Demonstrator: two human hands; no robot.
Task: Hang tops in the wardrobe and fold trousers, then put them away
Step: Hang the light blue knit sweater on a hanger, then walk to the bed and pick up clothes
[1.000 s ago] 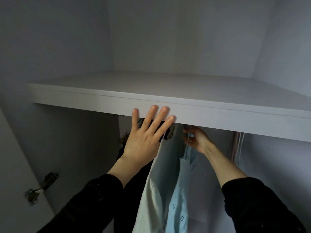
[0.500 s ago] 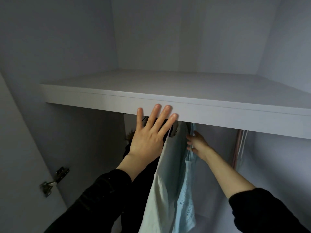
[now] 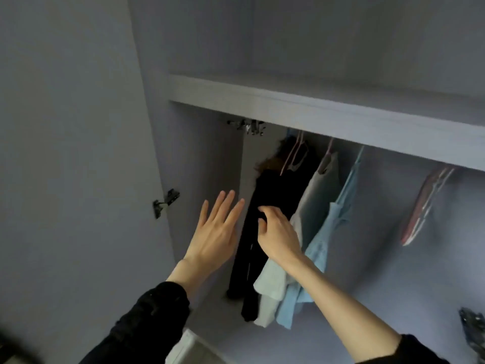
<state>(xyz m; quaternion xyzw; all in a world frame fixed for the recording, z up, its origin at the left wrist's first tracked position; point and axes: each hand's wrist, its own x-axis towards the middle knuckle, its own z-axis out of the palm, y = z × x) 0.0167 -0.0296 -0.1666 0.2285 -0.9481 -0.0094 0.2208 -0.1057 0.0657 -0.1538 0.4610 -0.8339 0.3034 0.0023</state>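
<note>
Inside the open wardrobe, a black garment [image 3: 265, 206], a pale mint top [image 3: 315, 206] and a light blue lace top [image 3: 338, 222] hang side by side on pink hangers under the shelf [image 3: 315, 114]. My left hand [image 3: 217, 232] is spread, fingers straight, in front of the wardrobe's left inner wall, holding nothing. My right hand [image 3: 278, 232] is beside it with fingers loosely curled against the black garment; I cannot tell whether it grips the cloth.
Several empty pink and white hangers [image 3: 425, 203] hang at the right. The wardrobe door [image 3: 78, 179] stands open at the left with a metal hinge [image 3: 165, 203]. Another hinge [image 3: 472, 329] shows at the lower right edge. A white object [image 3: 189, 348] lies below.
Both hands have come down from the shelf edge and the hanger hooks to the level of the garments. The view has pulled back and now shows the whole hanging row.
</note>
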